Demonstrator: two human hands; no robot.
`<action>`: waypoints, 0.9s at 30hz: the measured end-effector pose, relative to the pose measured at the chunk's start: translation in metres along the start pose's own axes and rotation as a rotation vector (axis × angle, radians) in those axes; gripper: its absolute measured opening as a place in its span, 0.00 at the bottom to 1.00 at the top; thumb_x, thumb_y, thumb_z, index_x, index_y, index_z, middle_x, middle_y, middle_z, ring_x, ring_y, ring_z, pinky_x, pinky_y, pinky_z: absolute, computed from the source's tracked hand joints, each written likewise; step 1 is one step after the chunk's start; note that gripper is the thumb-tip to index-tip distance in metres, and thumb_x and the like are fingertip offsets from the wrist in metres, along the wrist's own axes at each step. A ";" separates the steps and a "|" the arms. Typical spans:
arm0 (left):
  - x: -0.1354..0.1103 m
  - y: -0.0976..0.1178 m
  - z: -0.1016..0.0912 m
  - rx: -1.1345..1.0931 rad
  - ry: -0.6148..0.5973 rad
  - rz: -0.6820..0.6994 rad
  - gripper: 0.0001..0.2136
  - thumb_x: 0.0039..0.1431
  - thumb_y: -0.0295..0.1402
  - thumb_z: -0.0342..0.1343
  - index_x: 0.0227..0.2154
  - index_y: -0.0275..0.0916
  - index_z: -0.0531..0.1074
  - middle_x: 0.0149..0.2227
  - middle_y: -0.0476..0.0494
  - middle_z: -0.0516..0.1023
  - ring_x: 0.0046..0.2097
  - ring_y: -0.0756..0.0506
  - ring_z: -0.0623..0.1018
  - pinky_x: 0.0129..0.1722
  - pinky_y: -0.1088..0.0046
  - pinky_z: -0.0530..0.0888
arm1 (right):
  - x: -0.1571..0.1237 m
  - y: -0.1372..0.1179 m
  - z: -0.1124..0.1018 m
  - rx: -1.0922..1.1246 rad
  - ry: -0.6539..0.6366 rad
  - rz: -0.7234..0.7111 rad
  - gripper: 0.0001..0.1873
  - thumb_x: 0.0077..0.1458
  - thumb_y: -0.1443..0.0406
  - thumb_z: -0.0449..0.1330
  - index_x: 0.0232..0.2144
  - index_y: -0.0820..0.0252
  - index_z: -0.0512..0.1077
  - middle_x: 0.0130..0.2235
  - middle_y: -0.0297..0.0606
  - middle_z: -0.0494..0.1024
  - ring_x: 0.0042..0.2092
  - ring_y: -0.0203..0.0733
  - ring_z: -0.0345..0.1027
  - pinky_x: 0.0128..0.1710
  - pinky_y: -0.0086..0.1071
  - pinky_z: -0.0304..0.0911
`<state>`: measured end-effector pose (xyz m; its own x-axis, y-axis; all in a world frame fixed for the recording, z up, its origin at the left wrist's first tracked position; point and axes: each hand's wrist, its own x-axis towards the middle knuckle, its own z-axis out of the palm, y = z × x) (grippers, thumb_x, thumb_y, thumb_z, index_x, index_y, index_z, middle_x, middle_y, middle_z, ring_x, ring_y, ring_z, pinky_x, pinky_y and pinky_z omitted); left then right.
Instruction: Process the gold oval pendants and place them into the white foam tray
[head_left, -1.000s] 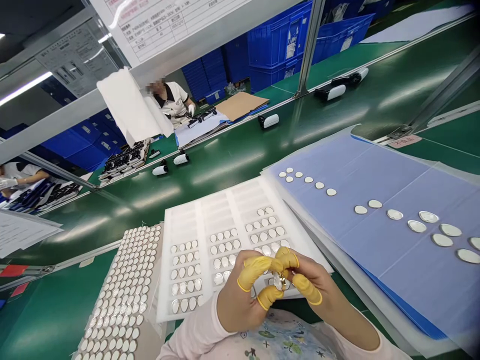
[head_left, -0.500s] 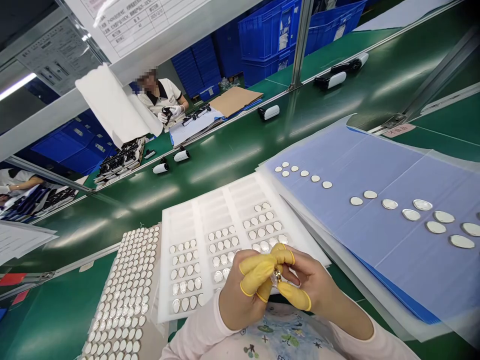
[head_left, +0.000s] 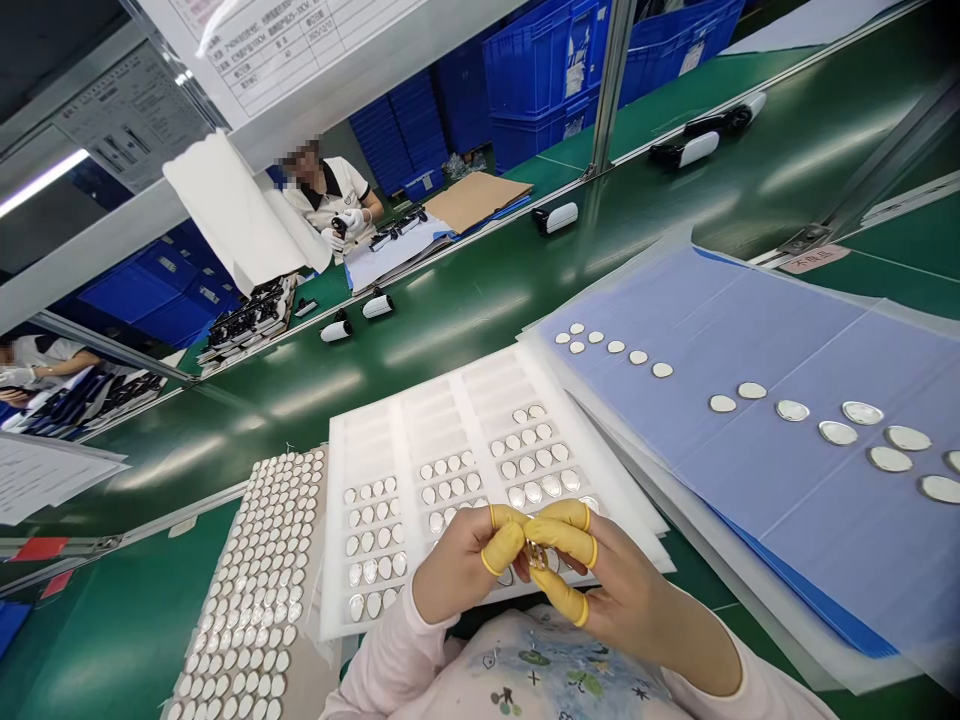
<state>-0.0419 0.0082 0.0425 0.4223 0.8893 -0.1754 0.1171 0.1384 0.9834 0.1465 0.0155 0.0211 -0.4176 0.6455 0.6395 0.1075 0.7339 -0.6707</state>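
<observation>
Head view: left hand [head_left: 457, 565] and right hand [head_left: 619, 585], raised, close together, fingers curled; yellow-cotted fingertips [head_left: 504, 547] of both pinch a small shiny metal part [head_left: 535, 553]. Directly below and beyond the hands: white foam tray [head_left: 442, 420] of oval metal pieces [head_left: 450, 492].

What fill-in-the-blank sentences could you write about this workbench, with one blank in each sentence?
1. Yellow ____ cover the fingertips of the left hand and right hand, which pinch a small metal part.
2. The tray under the hands is ____.
3. The sheet under the oval discs is ____.

Missing words: finger cots; white; blue.
</observation>
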 end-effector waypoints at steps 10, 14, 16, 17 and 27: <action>-0.003 0.003 -0.007 0.025 -0.002 0.094 0.17 0.60 0.45 0.62 0.40 0.34 0.77 0.36 0.41 0.78 0.36 0.48 0.77 0.41 0.71 0.76 | -0.009 0.001 0.001 -0.015 -0.089 0.061 0.20 0.62 0.77 0.51 0.52 0.53 0.65 0.38 0.37 0.73 0.34 0.39 0.67 0.31 0.32 0.66; -0.005 0.004 -0.007 0.137 0.021 0.109 0.10 0.60 0.33 0.60 0.42 0.35 0.78 0.39 0.41 0.79 0.40 0.47 0.77 0.43 0.72 0.76 | -0.009 0.005 0.005 -0.071 -0.068 0.035 0.20 0.62 0.76 0.51 0.53 0.54 0.64 0.39 0.38 0.73 0.36 0.40 0.69 0.31 0.33 0.67; -0.005 0.005 -0.005 0.192 0.026 0.125 0.09 0.60 0.29 0.58 0.43 0.37 0.78 0.40 0.42 0.79 0.41 0.47 0.77 0.43 0.73 0.76 | -0.010 0.007 0.006 -0.121 -0.072 0.039 0.19 0.63 0.75 0.51 0.53 0.55 0.64 0.38 0.38 0.73 0.35 0.41 0.68 0.30 0.34 0.67; -0.006 0.006 -0.005 0.221 0.031 0.137 0.10 0.60 0.27 0.57 0.43 0.38 0.78 0.40 0.43 0.79 0.42 0.47 0.77 0.44 0.73 0.75 | -0.011 0.007 0.006 -0.142 -0.082 0.052 0.17 0.63 0.74 0.51 0.53 0.55 0.64 0.37 0.38 0.72 0.34 0.41 0.68 0.30 0.34 0.67; -0.006 0.000 -0.005 0.235 0.040 0.173 0.14 0.58 0.26 0.59 0.48 0.39 0.74 0.43 0.43 0.77 0.44 0.47 0.77 0.48 0.70 0.77 | -0.015 0.015 -0.005 -0.147 -0.130 0.035 0.14 0.69 0.65 0.52 0.56 0.53 0.63 0.40 0.41 0.73 0.36 0.43 0.70 0.33 0.37 0.70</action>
<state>-0.0487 0.0045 0.0434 0.4193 0.9078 0.0002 0.2538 -0.1174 0.9601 0.1592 0.0185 0.0033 -0.5233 0.6456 0.5562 0.2505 0.7405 -0.6237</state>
